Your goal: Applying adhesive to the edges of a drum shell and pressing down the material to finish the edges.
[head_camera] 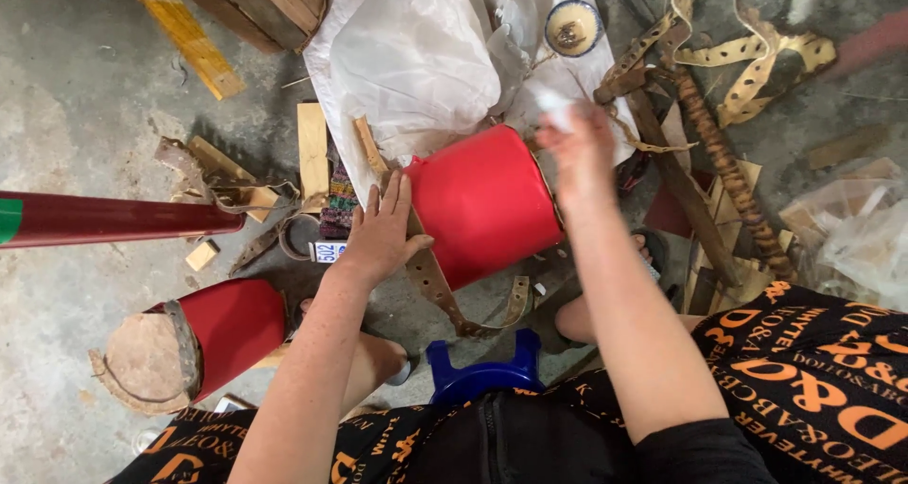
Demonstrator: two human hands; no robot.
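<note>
Grey concrete floor (85,96) is seen littered with wood scraps. Nearest, a blue stool (482,375) is straddled. Just beyond it, a red drum (487,205) lies on its side, steadied by the left hand (381,230), laid open and flat against its left edge. The right hand (579,148) is blurred at the drum's far edge, perhaps pinching something pale; its grip cannot be told. Farther off, white sheeting (416,58) is spread.

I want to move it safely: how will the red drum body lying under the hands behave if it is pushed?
The red drum body lies on its curved side, so it would probably roll. The left hand rests flat on its end, seemingly steadying it. Its glossy surface may be slippery.
</note>
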